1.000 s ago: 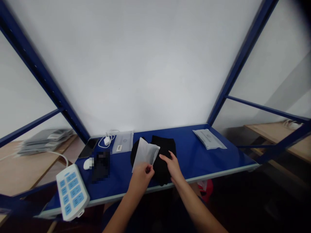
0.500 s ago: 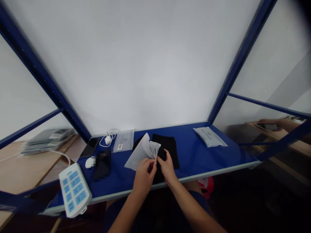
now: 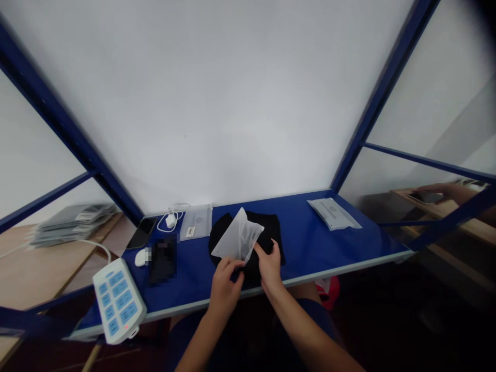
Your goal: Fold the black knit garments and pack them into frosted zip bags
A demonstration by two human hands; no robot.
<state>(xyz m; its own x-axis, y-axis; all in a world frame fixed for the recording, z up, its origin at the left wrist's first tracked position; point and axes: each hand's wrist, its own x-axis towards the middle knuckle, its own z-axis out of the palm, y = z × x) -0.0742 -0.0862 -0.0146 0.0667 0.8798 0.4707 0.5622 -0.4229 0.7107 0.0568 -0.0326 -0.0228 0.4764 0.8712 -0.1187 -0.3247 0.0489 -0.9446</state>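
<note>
Frosted plastic bag [image 3: 233, 241] is gripped by your left hand [image 3: 225, 284]; your right hand [image 3: 269, 265], thumb and forefinger apart, meets its right edge; uneven tugging could split it.

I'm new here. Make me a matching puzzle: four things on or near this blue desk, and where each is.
1. Frosted white plastic bag
2. White power strip with blue sockets
3. Stacked flat grey packets
4. White cabled charger

A. On the wooden tabletop at left
B. Between black rectangular phone and translucent flat packet
C. At front left of the blue desk
D. Touched by left hand and right hand

1-D; 2-C; 3-A; 4-B
</note>
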